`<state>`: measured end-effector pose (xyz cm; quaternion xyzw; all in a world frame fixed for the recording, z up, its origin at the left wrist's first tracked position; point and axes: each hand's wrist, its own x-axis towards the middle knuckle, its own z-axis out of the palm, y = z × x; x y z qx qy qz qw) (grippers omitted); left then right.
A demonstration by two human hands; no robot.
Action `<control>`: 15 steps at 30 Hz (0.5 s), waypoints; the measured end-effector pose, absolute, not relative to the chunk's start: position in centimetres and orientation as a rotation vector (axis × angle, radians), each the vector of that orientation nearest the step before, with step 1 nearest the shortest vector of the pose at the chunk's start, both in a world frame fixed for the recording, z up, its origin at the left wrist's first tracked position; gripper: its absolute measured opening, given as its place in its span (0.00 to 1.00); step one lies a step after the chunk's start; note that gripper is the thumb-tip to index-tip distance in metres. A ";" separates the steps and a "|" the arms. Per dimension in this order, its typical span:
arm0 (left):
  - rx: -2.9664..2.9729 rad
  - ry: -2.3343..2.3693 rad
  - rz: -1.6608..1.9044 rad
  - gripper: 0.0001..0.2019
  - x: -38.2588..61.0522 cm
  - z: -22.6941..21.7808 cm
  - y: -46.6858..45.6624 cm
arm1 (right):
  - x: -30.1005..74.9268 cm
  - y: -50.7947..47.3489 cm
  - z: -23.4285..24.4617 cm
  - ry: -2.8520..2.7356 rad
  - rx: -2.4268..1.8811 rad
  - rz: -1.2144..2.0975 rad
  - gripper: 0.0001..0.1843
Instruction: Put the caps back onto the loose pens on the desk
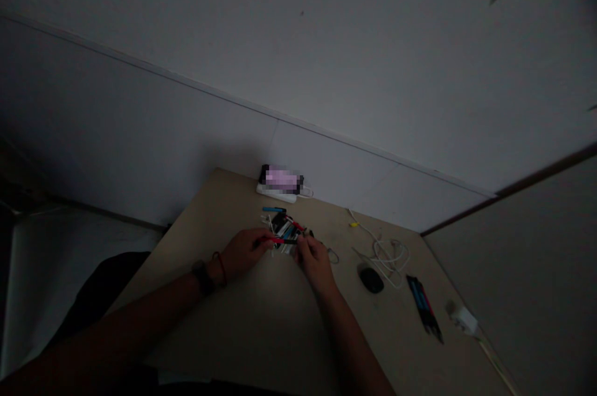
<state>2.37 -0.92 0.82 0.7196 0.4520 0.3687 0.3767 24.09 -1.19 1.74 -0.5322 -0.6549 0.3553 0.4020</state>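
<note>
Above a pile of pens and loose white, black and blue pieces (280, 224), a slim red-and-black pen (282, 240) is stretched between my two hands. My left hand (245, 251) pinches its red end, and a dark watch and red band are on that wrist. At the black end, the fingers of my right hand (314, 257) are closed on the pen; their tips partly hide it. A blue pen (274, 209) lies just behind the pile. The dim light makes the small pieces hard to tell apart.
A phone (282, 179) leans on a white block (276, 193) by the wall. To the right are a black mouse (370, 278), a coiled white cable (390, 253) and a row of blue, black and red pens (423, 306). A white plug (464, 319) is near the right partition.
</note>
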 end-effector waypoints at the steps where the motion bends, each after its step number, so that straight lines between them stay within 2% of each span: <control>1: 1.841 1.151 0.941 0.13 2.4 0.8 -0.9 | 24.1 -1.2 1.7 -1.659 -1.346 0.896 0.29; 15: 1.844 1.155 0.942 0.13 2.3 1.1 -1.1 | 23.9 -1.3 2.3 -1.689 -1.360 0.854 0.29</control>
